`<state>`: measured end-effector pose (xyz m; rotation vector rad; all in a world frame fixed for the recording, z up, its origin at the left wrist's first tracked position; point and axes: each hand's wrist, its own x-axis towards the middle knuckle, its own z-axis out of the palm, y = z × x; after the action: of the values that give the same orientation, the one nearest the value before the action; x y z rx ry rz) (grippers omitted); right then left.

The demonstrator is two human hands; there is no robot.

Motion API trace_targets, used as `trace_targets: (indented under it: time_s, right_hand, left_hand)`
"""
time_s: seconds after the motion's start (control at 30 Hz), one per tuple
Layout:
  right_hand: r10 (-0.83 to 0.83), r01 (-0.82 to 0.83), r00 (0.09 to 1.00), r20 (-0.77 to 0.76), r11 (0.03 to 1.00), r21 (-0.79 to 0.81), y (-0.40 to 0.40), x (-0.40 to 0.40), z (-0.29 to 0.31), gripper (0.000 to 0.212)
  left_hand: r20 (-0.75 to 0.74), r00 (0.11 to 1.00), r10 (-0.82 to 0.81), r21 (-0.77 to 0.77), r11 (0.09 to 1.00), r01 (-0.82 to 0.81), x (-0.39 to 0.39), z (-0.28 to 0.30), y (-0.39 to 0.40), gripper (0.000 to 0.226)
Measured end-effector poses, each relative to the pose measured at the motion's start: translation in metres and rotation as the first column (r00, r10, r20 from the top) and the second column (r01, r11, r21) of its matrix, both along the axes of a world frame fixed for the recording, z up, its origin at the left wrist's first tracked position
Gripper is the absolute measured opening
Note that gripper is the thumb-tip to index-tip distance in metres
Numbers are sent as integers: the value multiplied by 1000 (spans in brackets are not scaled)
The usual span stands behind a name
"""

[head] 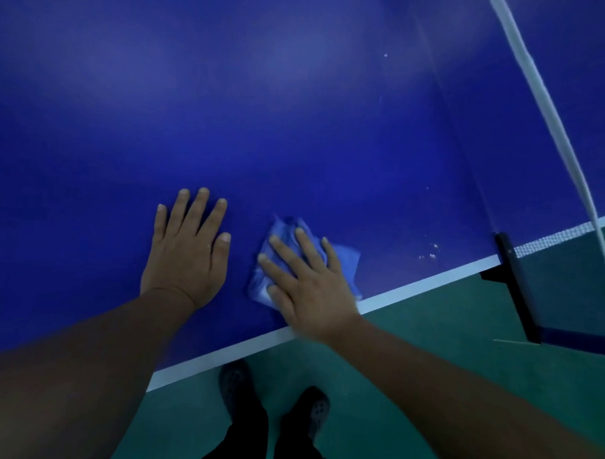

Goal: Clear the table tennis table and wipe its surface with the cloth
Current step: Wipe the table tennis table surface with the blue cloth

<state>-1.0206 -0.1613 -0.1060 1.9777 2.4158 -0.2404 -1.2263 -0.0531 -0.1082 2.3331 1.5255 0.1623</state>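
A black net post (517,288) clamps the table tennis table (298,109) at its near white edge line, with the net (554,240) running away from it. The crumpled blue cloth (287,235) lies just inside that edge, stretching inward. The right hand (309,284) presses flat on it, fingers straight. The left hand (187,249) rests flat, released, beside it.

I see a blue tabletop (298,109) with a white edge line along its near side. On it lies a crumpled blue cloth (341,261) (near that edge), pressed under my right hand (312,288); my left hand (187,252) lies flat just left of it.
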Motion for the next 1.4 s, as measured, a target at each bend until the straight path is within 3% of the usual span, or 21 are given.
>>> trace_targets:
  time_s: [0.07, 0.13, 0.23, 0.3, 0.33, 0.43, 0.5, 0.53, 0.57, 0.63, 0.67, 0.7, 0.73, 0.87, 0.93, 1.03, 1.07, 1.13, 1.2, 1.27, 1.4]
  right_hand:
    - [-51, 51, 998, 28, 999, 3, -1, 44, 0, 51]
    - [-279, 279, 958, 69, 960, 13, 6, 94, 2, 53]
    - [-666, 667, 745, 43, 744, -42, 14, 142, 11, 57]
    - [-796, 797, 603, 49, 601, -51, 22, 123, 12, 56]
    - [-785, 786, 618, 54, 616, -40, 24, 104, 11, 56]
    - [-392, 394, 919, 36, 918, -38, 14, 58, 4, 55]
    - [-235, 236, 971, 39, 971, -29, 11, 83, 2, 52]
    - [-324, 325, 945, 50, 946, -10, 13, 108, 2, 53]
    - [-492, 492, 868, 64, 870, 10, 16, 132, 3, 55]
    - [-814, 816, 578, 52, 578, -12, 21, 171, 9, 58]
    - [-884, 884, 467, 34, 465, -43, 24, 173, 10, 57]
    - [-899, 899, 436, 28, 435, -49, 25, 164, 10, 56]
    - [-879, 880, 475, 41, 474, -46, 23, 147, 10, 56]
    - [-529, 532, 846, 65, 846, -44, -6, 101, 7, 57]
    - [-548, 552, 833, 81, 832, -51, 0, 136, 8, 58]
    - [-837, 840, 543, 65, 539, -72, 17, 176, 10, 57]
    - [-849, 851, 525, 61, 521, -71, 22, 170, 9, 56]
    - [-704, 707, 707, 63, 707, -30, 26, 139, 9, 57]
    - [-432, 433, 901, 40, 901, -14, 21, 116, 6, 57]
    - [-256, 256, 967, 16, 967, -9, 27, 123, 3, 53]
    - [-67, 67, 998, 4, 998, 7, 65, 152, 1, 51]
  left_hand:
    - [-16, 1000, -7, -1, 1000, 7, 0, -1, 0, 65]
    - [-33, 999, -12, 3, 1000, 13, 0, -1, -1, 66]
    - [-48, 999, -14, 17, 1000, 15, 1, -2, -2, 65]
    - [-49, 999, -21, 28, 999, 23, 1, -1, -2, 64]
    - [-45, 999, -29, 35, 999, 30, 2, -1, -2, 63]
    - [-45, 997, -55, 37, 998, 57, 2, -1, -2, 62]
    - [-49, 997, -59, 22, 998, 60, 1, -2, -2, 62]
    - [-50, 997, -57, 22, 998, 58, 1, -2, -1, 62]
    - [-52, 997, -54, 25, 998, 55, 1, -2, 0, 61]
    - [-54, 997, -51, 29, 998, 53, 1, -2, 0, 60]
    - [-54, 997, -50, 29, 998, 52, 1, -2, 0, 60]
    - [-52, 997, -51, 29, 998, 52, 1, -2, 0, 60]
    - [-52, 997, -54, 29, 998, 55, 1, -2, 0, 60]
    - [-66, 997, -48, 19, 999, 49, 2, -1, 0, 60]
    - [-67, 996, -56, 15, 998, 57, 3, -1, 0, 60]
    - [-73, 996, -50, 16, 999, 51, 2, -1, 0, 59]
    - [-76, 996, -50, 15, 999, 52, 2, -1, 0, 59]
    - [-81, 995, -51, 7, 999, 52, 2, -1, 0, 59]
    - [-88, 995, -49, 1, 999, 50, 2, -1, 0, 60]
    - [-101, 994, -51, -6, 999, 51, 1, -1, 0, 60]
    - [-123, 990, -65, -22, 998, 63, 0, 0, 1, 62]
